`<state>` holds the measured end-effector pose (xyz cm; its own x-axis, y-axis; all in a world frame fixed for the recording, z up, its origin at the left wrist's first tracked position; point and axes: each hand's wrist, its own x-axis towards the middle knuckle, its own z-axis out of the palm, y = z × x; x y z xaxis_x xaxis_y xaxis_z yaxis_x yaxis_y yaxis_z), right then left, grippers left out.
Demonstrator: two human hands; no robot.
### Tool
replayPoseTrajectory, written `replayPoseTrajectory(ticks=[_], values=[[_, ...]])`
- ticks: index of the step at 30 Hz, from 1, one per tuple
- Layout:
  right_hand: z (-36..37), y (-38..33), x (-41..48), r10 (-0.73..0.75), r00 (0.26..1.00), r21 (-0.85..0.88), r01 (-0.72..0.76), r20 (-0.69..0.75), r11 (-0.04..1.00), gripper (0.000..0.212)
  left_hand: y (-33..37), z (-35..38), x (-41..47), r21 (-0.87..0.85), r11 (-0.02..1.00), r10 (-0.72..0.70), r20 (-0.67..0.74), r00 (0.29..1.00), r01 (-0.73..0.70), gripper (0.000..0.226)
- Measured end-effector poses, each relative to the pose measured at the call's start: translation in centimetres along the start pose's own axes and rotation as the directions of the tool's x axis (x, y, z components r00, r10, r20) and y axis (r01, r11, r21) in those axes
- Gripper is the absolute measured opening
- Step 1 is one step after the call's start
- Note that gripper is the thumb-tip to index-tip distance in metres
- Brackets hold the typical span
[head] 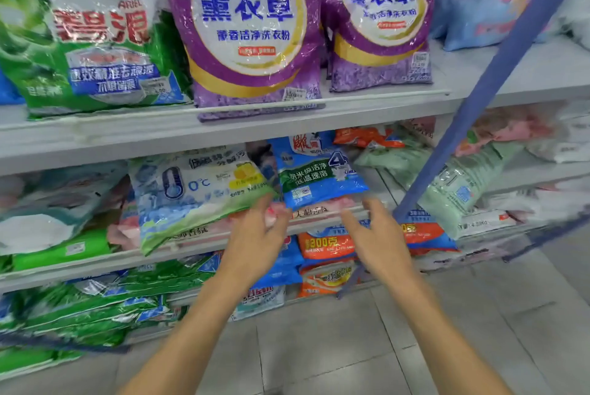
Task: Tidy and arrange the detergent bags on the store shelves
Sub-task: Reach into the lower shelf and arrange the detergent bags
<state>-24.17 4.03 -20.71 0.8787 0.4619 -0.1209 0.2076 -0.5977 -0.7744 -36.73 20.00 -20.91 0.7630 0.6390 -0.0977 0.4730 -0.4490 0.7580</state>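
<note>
While both bare forearms reach forward from the bottom of the view, the person faces store shelves packed with detergent bags. The left hand (255, 228) has its fingers spread and its fingertips touch, or nearly touch, the front edge of a pink bag (277, 214) lying flat on the middle shelf (95, 262); blur hides whether it grips anything. The right hand (380, 235) hangs open just in front of the same shelf edge, fingers apart, holding nothing.

On that pink bag rest two others: a pale blue and green bag marked 0°C (194, 193), tilted with its lower corner hanging over the shelf lip, and a bright blue bag (319, 174) leaning just beside it. Above, on the top shelf (526, 75), two purple bags (252, 27) stand upright beside a green and white bag (92, 53). Orange and blue bags (325, 247) fill the shelf below, and green ones lie at lower left.

The step in hand looks like straightening this middle stack. It would go best with one hand on each side of the overhanging bag, sliding it back squarely, labels forward, so the slippery plastic does not slump off the edge
</note>
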Motion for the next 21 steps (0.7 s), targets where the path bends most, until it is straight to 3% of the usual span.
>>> replayPoseTrajectory(ticks=[4,8,11,15,17,19,21], values=[[1.9,2.1,7.0,-0.006,1.0,-0.001,0.006,-0.008,1.0,0.062,-0.2,3.8,5.3,-0.075,0.99,-0.122,-0.055,0.991,0.117,0.043],[3.4,4.4,13.4,0.007,1.0,0.053,-0.006,-0.018,0.999,0.073,-0.5,6.9,9.5,-0.083,0.984,-0.169,-0.203,0.964,0.155,0.061],[4.0,5.0,15.6,-0.011,1.0,0.088,0.01,0.014,0.996,0.057,0.0,8.2,11.8,-0.078,0.982,-0.19,-0.288,0.939,0.175,0.061],[5.1,5.8,17.1,-0.007,1.0,0.24,0.012,-0.023,0.971,0.035,-0.7,9.4,14.6,-0.239,0.963,-0.197,-0.316,0.928,0.123,0.053],[4.5,5.9,17.2,-0.012,1.0,0.353,0.008,0.007,0.935,0.025,-1.3,9.3,14.9,-0.442,0.89,-0.257,-0.286,0.923,0.111,0.05],[3.1,6.2,16.8,-0.015,0.994,0.456,-0.034,0.104,0.889,0.021,-0.7,8.7,13.6,-0.595,0.791,-0.309,-0.186,0.933,0.144,0.032],[1.7,6.5,16.2,0.013,0.967,0.5,-0.143,0.254,0.854,0.041,0.5,7.8,11.6,-0.726,0.628,-0.39,0.017,0.921,0.28,0.018]])
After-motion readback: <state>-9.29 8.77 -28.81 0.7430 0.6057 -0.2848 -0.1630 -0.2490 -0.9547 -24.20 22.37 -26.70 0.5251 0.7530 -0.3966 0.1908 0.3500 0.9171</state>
